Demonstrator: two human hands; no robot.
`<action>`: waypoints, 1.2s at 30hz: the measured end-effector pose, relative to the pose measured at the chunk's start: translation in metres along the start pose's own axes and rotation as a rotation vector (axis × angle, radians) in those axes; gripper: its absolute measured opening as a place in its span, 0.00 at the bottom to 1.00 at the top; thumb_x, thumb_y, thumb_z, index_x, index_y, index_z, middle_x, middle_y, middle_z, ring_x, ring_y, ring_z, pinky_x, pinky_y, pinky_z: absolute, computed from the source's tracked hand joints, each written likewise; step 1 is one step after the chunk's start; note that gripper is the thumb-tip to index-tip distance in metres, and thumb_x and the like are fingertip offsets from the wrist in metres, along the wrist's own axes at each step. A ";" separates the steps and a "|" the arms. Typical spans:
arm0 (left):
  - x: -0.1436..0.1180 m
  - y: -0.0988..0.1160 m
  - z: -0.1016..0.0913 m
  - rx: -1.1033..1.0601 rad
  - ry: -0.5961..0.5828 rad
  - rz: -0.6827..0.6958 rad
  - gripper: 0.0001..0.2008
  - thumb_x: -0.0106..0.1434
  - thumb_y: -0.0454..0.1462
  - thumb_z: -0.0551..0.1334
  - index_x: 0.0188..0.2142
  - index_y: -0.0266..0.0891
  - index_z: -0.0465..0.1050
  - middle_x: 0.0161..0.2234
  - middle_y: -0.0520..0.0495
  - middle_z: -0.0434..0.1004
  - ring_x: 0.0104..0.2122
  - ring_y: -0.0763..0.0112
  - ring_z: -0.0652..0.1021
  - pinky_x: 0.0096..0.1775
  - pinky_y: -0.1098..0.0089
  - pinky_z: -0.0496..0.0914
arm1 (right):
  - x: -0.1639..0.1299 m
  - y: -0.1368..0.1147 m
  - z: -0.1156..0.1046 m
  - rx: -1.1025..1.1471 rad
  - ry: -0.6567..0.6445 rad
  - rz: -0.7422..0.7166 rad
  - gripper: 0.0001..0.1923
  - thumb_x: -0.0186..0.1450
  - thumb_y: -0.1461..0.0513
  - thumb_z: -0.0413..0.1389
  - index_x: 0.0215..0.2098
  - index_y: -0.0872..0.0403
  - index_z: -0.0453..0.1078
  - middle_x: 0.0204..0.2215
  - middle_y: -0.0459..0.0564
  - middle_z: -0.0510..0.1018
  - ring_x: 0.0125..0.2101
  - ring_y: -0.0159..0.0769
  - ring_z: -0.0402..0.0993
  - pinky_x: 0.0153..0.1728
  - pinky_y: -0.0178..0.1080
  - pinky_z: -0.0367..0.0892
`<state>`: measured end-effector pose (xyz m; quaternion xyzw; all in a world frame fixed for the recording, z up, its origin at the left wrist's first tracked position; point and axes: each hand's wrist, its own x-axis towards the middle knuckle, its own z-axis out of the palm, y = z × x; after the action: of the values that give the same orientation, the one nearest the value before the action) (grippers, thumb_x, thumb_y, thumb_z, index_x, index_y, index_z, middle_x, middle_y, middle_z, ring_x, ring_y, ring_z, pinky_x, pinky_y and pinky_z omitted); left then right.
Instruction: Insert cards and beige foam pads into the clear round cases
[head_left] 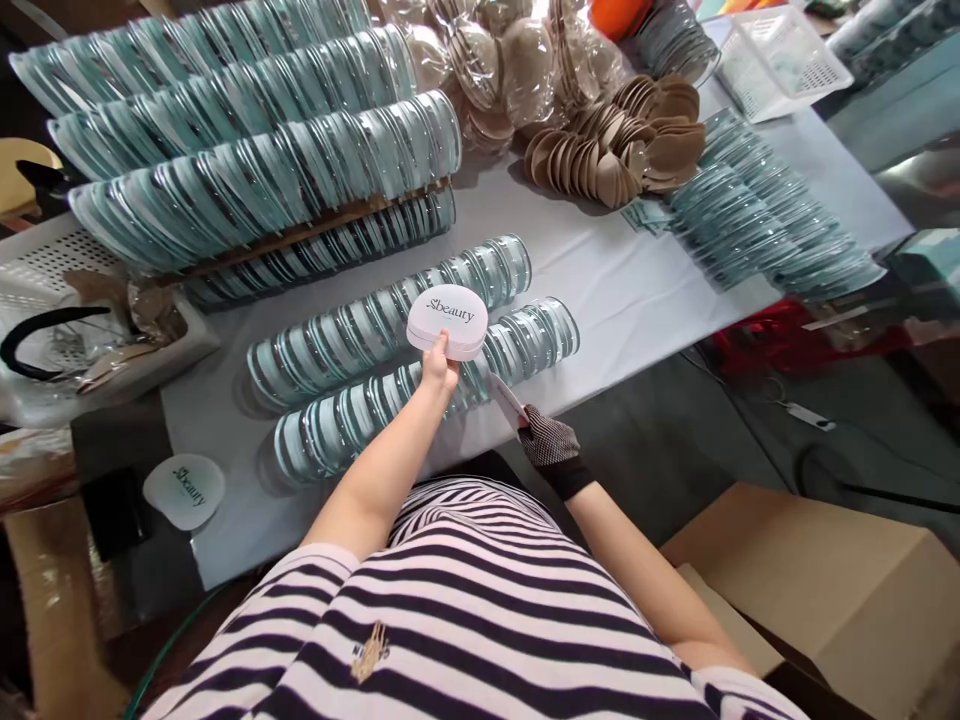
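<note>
A worker's bare left hand [439,366] held a white compact case [447,321] printed "beauty" just left of the frame's centre, above two rows of clear round lids [390,330] lying on the white tabletop [600,290]. The fingers were closed on the case's near edge, thumb on top. Lower and to the right, the gloved right hand [551,448] was clamped on a thin pink-and-white strip [508,398] that pointed up toward the case.

The case looked light, rigid and smooth-skinned, likely to slip if pinched by its glossy face; the rim, where the left hand had it, seemed the surest place to take hold.

More stacked lids [247,180] filled the upper left of the frame, with another bank [757,220] at upper right. Brown puff pads [622,140] lay heaped at top centre beside clear bags of the same. A second white lid marked "beauty" [184,490] rested at lower left, a white plastic basket [780,60] stood at the top right, and an open cardboard box [840,590] sat at lower right. The worker wore a striped shirt.
</note>
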<state>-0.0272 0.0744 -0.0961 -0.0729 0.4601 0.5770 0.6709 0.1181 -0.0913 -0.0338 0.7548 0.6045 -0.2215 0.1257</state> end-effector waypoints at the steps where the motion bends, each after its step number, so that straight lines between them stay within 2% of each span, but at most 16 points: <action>1: 0.001 0.001 0.001 0.002 0.000 0.019 0.23 0.63 0.29 0.63 0.57 0.42 0.70 0.54 0.44 0.77 0.52 0.65 0.77 0.53 0.63 0.72 | 0.003 -0.004 -0.008 -0.009 -0.016 0.001 0.20 0.71 0.57 0.43 0.56 0.50 0.68 0.37 0.54 0.82 0.36 0.42 0.79 0.32 0.36 0.63; 3: 0.004 0.002 0.003 0.008 0.000 0.031 0.22 0.63 0.29 0.63 0.57 0.42 0.70 0.53 0.44 0.77 0.52 0.65 0.78 0.53 0.63 0.73 | 0.008 -0.008 -0.022 -0.018 -0.044 -0.007 0.19 0.71 0.57 0.44 0.55 0.50 0.68 0.38 0.54 0.82 0.37 0.42 0.79 0.32 0.35 0.63; 5: 0.005 0.003 0.003 0.010 -0.001 0.025 0.22 0.64 0.29 0.61 0.57 0.42 0.69 0.52 0.44 0.78 0.52 0.66 0.78 0.53 0.63 0.73 | 0.013 -0.010 -0.027 -0.023 -0.064 -0.020 0.19 0.70 0.58 0.44 0.55 0.50 0.67 0.38 0.54 0.82 0.37 0.42 0.79 0.32 0.36 0.63; 9: 0.005 0.001 -0.001 0.017 -0.021 0.016 0.21 0.63 0.29 0.63 0.56 0.41 0.70 0.51 0.44 0.79 0.52 0.67 0.78 0.53 0.65 0.73 | 0.042 -0.022 -0.015 -0.018 -0.119 -0.016 0.19 0.71 0.57 0.43 0.57 0.50 0.64 0.41 0.56 0.81 0.40 0.43 0.79 0.36 0.38 0.65; 13: 0.004 0.001 -0.003 0.039 -0.020 -0.007 0.20 0.63 0.29 0.64 0.54 0.41 0.72 0.51 0.44 0.79 0.52 0.65 0.78 0.53 0.64 0.72 | 0.070 -0.032 -0.008 0.061 -0.156 0.046 0.24 0.71 0.49 0.44 0.57 0.53 0.61 0.43 0.58 0.80 0.42 0.48 0.78 0.39 0.43 0.67; 15: 0.003 0.002 -0.002 0.046 -0.005 -0.022 0.19 0.63 0.29 0.64 0.54 0.40 0.72 0.51 0.44 0.79 0.52 0.65 0.78 0.54 0.63 0.72 | 0.073 -0.031 -0.008 0.083 -0.119 0.060 0.23 0.72 0.49 0.42 0.55 0.54 0.61 0.41 0.58 0.81 0.40 0.46 0.79 0.39 0.42 0.66; 19: 0.002 0.004 -0.002 0.044 -0.007 -0.039 0.18 0.63 0.29 0.64 0.52 0.39 0.73 0.50 0.43 0.79 0.52 0.65 0.78 0.54 0.63 0.72 | 0.077 -0.027 -0.005 0.105 -0.004 -0.001 0.16 0.73 0.56 0.40 0.50 0.52 0.65 0.38 0.54 0.81 0.36 0.40 0.78 0.35 0.37 0.63; 25: 0.004 0.007 -0.004 0.077 -0.028 -0.061 0.16 0.64 0.29 0.62 0.51 0.37 0.74 0.53 0.42 0.77 0.55 0.62 0.76 0.56 0.59 0.70 | 0.104 -0.024 0.025 0.182 0.086 -0.018 0.15 0.72 0.58 0.43 0.48 0.55 0.68 0.40 0.56 0.80 0.37 0.38 0.76 0.33 0.35 0.61; 30: 0.006 0.007 -0.004 0.099 -0.036 -0.062 0.16 0.63 0.29 0.63 0.51 0.38 0.74 0.53 0.43 0.77 0.55 0.63 0.75 0.56 0.61 0.70 | 0.105 -0.027 0.042 0.235 0.122 -0.050 0.16 0.72 0.57 0.44 0.47 0.56 0.69 0.41 0.55 0.80 0.39 0.40 0.76 0.36 0.35 0.62; 36: 0.010 0.007 -0.005 0.108 -0.015 -0.067 0.17 0.64 0.29 0.63 0.52 0.38 0.74 0.53 0.42 0.78 0.54 0.63 0.76 0.56 0.60 0.70 | 0.100 -0.035 0.041 0.224 -0.020 0.005 0.16 0.73 0.58 0.42 0.48 0.55 0.68 0.41 0.60 0.79 0.43 0.44 0.77 0.42 0.41 0.65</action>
<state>-0.0368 0.0808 -0.1029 -0.0476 0.4831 0.5288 0.6962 0.0936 -0.0166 -0.1155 0.7633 0.5728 -0.2950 0.0471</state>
